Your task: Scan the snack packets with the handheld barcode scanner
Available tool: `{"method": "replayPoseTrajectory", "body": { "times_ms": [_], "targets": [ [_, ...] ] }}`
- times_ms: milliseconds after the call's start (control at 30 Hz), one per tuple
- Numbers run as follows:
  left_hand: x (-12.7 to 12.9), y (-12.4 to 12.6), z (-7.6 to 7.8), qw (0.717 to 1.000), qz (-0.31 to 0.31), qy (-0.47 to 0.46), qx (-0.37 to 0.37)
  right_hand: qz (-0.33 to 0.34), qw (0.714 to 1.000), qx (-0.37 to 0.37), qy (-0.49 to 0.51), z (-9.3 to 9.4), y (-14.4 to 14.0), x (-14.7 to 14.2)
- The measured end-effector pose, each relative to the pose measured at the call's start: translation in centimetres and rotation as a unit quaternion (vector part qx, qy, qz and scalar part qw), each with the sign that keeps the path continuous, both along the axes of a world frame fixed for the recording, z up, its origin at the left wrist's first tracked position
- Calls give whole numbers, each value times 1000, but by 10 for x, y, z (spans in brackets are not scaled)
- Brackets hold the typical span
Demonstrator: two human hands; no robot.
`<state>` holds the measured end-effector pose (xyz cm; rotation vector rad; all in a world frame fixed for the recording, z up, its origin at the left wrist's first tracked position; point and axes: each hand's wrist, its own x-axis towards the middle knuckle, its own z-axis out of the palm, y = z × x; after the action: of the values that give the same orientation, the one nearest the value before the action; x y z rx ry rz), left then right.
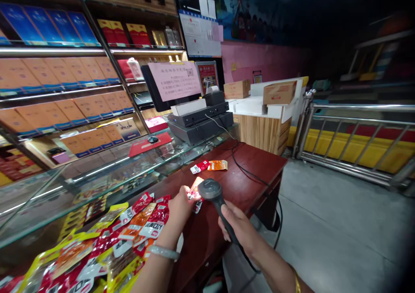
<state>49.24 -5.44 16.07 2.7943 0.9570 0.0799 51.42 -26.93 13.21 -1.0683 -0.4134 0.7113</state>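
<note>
My right hand (239, 231) grips the handle of a black barcode scanner (211, 191), whose head points down at a small snack packet (195, 190). My left hand (180, 205) holds that red and orange packet just under the scanner head, above the dark red wooden table (253, 163). A bracelet sits on my left wrist. A heap of red, orange and yellow snack packets (106, 236) lies to the left of my left hand. Two more packets (209, 166) lie apart farther up the table.
A black cash register (201, 120) with a pink notice stands behind the table; the scanner's cable (253, 176) runs across the wood. A glass counter (81, 176) and shelves of boxed goods fill the left. Cardboard boxes on a wooden counter and a metal railing (356, 133) stand at right.
</note>
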Motion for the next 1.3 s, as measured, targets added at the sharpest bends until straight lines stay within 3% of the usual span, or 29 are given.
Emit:
{"method": "replayPoseTrajectory", "body": {
  "times_ms": [133, 267, 367, 467, 533, 633, 833, 967, 1133, 1300],
  "targets": [
    [-29, 17, 10, 999, 38, -1, 14, 38, 999, 0, -9, 0, 17, -14],
    [-73, 50, 21, 993, 95, 48, 42, 92, 996, -5, -22, 0, 37, -25],
    [-104, 78, 27, 983, 120, 63, 123, 138, 990, -11, -34, 3, 50, -30],
    [-106, 94, 31, 972, 117, 18, 202, 154, 988, -9, -30, 7, 57, -29],
    [-86, 93, 31, 974, 99, 0, 204, 148, 989, -9, -28, 7, 57, -24],
    [-31, 80, 25, 982, 33, 3, 184, 128, 991, -3, -26, 2, 49, -10],
    [92, 59, -4, 987, -81, 1, 136, 64, 997, -21, 26, -11, 24, 24],
    [144, 65, -19, 986, -97, -3, 133, 49, 997, -30, 52, -17, 12, 37],
    [165, 76, -21, 985, -77, 45, 147, 37, 994, -32, 95, -22, 8, 45],
    [141, 67, -15, 987, -51, 66, 139, 28, 996, -37, 78, -21, 11, 45]
  ]
}}
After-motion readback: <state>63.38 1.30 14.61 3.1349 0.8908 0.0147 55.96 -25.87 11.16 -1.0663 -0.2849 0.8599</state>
